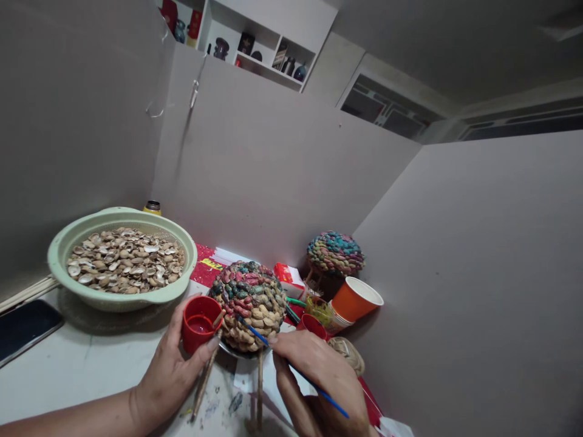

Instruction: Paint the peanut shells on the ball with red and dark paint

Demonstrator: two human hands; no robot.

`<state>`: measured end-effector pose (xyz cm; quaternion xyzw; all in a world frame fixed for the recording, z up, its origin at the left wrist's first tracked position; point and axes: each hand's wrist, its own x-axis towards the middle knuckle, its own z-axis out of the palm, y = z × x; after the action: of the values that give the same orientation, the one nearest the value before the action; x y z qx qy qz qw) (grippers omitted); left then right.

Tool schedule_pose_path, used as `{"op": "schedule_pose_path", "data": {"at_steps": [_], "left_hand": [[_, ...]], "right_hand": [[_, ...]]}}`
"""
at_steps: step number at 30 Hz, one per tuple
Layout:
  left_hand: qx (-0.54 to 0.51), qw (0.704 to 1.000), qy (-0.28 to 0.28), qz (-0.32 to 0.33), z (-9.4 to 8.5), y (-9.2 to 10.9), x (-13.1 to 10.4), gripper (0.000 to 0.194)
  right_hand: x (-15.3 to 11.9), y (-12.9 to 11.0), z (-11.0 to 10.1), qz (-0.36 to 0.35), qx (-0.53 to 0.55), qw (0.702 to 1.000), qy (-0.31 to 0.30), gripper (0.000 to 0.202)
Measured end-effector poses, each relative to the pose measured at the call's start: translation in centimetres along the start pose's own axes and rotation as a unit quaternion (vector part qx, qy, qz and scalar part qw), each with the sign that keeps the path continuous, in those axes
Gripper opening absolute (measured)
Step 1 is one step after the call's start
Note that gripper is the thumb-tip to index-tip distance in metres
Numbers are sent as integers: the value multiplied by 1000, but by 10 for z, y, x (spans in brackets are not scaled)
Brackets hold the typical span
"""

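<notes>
My left hand [170, 370] is wrapped round a small red cup [195, 332] with liquid inside, held just left of a dome covered in peanut shells [250, 300]. The dome's upper shells are painted red, dark green and blue; its lower front ones are plain tan. Brown sticks [260, 388] extend from beneath it. Between the fingers of my right hand [323, 376] is a thin blue paintbrush [319, 391], its dark tip at the shells on the dome's front.
At the left, a green basket [121, 303] holds many shell halves, beside a phone [27, 328]. Behind and right stand a second painted dome [336, 252], an orange cup [355, 300], another red cup [312, 326] and a twine ball [347, 355]. Grey panels surround the table.
</notes>
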<state>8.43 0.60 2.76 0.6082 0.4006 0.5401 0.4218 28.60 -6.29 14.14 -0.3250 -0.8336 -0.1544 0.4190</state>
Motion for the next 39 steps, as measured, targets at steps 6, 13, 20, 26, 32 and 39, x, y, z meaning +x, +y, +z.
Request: {"op": "schedule_pose_path", "data": {"at_steps": [6,13,20,26,32,39], "left_hand": [[-3,1000,-9,1,0,2,1,65],[-10,1000,-8,-11,0,-4,1,67],[-4,1000,-8,-5,1,-5,1,66],[-12,1000,-13,-6,0,-7,-1,66],[1,1000,-10,-9,1,-9,0,66],[-13,1000,-8,-17,2,-2,0,66]], "right_hand": [[-1,3,9,1,24,1000,14,34],[-3,8,2,35,7,999,29,31],[-2,5,5,32,24,999,24,29],[-6,8,-2,37,-11,998,50,27],[-12,7,-13,42,-41,993,107,31],[-8,13,-10,58,-17,994,92,31]]}}
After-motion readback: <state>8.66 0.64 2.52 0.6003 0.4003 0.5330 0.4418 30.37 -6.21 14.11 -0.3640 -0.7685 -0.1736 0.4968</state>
